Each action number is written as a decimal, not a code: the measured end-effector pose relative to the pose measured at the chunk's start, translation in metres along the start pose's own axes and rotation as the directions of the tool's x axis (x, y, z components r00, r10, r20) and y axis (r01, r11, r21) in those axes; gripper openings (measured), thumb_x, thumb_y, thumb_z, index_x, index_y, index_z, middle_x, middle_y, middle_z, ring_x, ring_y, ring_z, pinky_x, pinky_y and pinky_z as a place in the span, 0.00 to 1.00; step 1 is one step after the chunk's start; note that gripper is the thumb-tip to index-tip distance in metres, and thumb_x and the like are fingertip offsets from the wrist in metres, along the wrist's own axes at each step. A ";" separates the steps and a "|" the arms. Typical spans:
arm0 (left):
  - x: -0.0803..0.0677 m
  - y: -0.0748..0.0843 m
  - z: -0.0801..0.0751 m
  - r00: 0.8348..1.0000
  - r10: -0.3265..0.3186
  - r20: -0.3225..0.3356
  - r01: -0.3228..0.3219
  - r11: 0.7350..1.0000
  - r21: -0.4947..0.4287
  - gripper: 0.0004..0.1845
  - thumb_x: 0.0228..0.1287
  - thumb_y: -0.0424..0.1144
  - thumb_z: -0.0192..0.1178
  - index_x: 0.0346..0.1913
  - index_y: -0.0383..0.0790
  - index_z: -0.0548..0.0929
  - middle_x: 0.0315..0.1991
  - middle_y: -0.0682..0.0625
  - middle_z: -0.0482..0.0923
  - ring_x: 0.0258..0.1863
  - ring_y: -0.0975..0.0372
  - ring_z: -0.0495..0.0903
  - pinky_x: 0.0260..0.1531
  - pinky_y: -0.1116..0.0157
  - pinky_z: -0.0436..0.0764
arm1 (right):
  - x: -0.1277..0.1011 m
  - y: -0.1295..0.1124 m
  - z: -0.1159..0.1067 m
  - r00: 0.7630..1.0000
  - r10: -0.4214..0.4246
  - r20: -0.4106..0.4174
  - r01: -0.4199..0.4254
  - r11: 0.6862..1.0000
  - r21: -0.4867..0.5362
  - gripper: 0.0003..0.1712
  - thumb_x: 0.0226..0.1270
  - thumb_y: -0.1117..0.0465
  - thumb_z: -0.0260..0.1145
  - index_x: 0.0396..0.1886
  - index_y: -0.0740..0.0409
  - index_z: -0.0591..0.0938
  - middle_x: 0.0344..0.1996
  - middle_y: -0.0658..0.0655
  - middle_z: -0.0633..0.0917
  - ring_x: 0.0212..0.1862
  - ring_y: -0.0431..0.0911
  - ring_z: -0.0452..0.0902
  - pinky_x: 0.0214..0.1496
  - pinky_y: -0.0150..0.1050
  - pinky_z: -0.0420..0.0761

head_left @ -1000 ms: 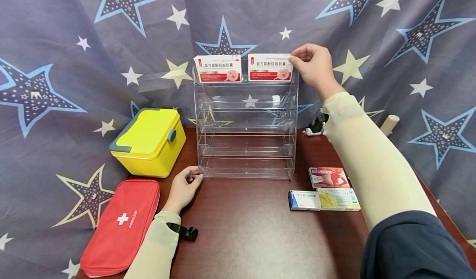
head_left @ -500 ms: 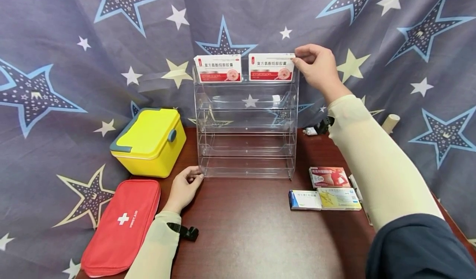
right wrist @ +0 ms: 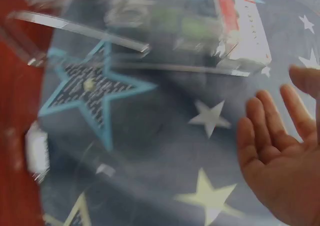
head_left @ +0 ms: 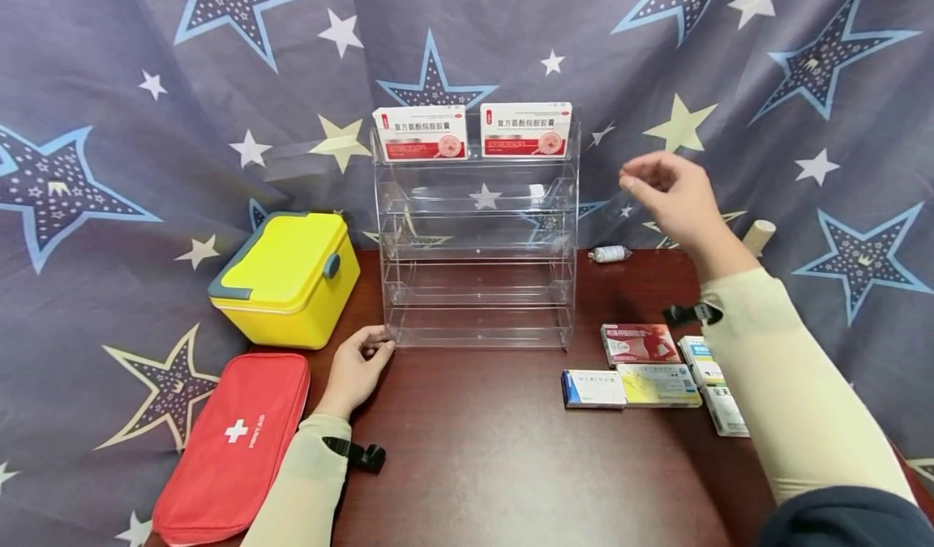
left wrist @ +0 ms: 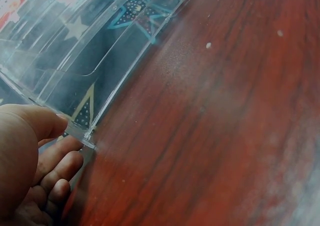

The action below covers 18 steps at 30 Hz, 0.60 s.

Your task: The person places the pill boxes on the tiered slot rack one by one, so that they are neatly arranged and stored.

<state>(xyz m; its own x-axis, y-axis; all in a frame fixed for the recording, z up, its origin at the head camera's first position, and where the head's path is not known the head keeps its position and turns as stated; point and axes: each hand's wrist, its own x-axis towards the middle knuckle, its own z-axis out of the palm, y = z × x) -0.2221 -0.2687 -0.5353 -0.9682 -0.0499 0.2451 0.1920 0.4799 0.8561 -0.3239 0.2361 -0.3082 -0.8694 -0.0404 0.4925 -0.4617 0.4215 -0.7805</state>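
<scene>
Fingers of left hand (head_left: pixel 355 366) pinch the rack (head_left: pixel 477 231) corner; right hand (head_left: pixel 674 194) relaxed, holding nothing.

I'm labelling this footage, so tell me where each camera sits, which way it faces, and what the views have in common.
Head: worn on the head, faces forward and down at the clear shelf rack on the table; shows both forearms, left hand and right hand.
Left wrist: looks past that hand's fingers at the rack's bottom corner.
Right wrist: blurred, looks over the open palm towards a medicine box.
Shared: all three views show the rack.
</scene>
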 end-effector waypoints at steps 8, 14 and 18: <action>0.000 0.002 -0.001 1.000 -0.004 0.003 0.004 1.000 -0.011 0.13 0.72 0.35 0.68 0.56 0.37 0.85 0.48 0.45 0.88 0.48 0.56 0.84 0.48 0.68 0.76 | -0.064 0.050 -0.022 0.961 0.148 0.235 -0.098 0.973 -0.211 0.18 0.74 0.61 0.72 0.59 0.63 0.83 0.51 0.62 0.87 0.45 0.40 0.81 0.42 0.26 0.77; -0.001 0.004 -0.001 1.000 -0.009 0.005 0.009 1.000 0.002 0.14 0.73 0.36 0.68 0.58 0.37 0.85 0.50 0.45 0.88 0.49 0.56 0.84 0.49 0.68 0.76 | -0.099 0.084 -0.029 0.883 0.252 0.396 -0.153 0.952 -0.266 0.24 0.74 0.57 0.72 0.64 0.62 0.80 0.55 0.64 0.85 0.51 0.47 0.83 0.46 0.28 0.80; -0.002 0.003 0.001 1.000 0.002 0.002 -0.002 1.000 0.000 0.14 0.72 0.35 0.68 0.57 0.37 0.86 0.49 0.45 0.88 0.49 0.56 0.84 0.47 0.70 0.75 | -0.113 0.091 -0.031 0.831 0.293 0.472 -0.192 0.949 -0.250 0.26 0.73 0.59 0.73 0.64 0.65 0.79 0.56 0.67 0.84 0.54 0.56 0.84 0.47 0.35 0.84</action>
<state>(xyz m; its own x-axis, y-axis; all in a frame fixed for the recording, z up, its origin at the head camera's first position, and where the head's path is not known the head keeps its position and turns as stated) -0.2200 -0.2663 -0.5331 -0.9683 -0.0470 0.2454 0.1936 0.4801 0.8556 -0.2619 0.3065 -0.4229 -0.9411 -0.3380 -0.0010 -0.2270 0.6340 -0.7393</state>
